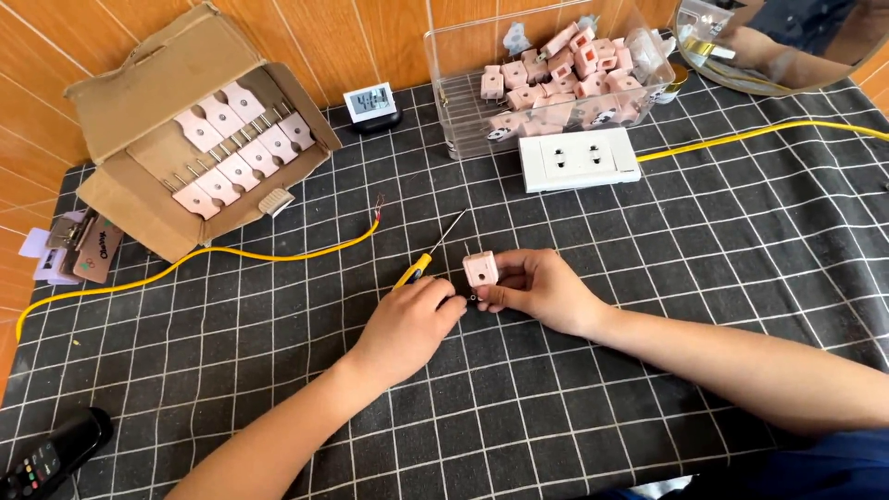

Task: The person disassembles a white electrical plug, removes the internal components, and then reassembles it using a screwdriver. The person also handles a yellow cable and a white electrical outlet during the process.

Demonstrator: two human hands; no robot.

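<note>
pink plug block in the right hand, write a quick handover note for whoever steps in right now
Left hand: grips a yellow-handled screwdriver, shaft pointing away from the person.
Right hand: pinches a pink plug block just above the grid cloth.
Supplies: cardboard box of pink pronged plug halves at far left; clear bin of pink plug parts behind; white socket strip; yellow wire.
Done: cannot tell.
Left: block in hand looks unfinished.
</note>
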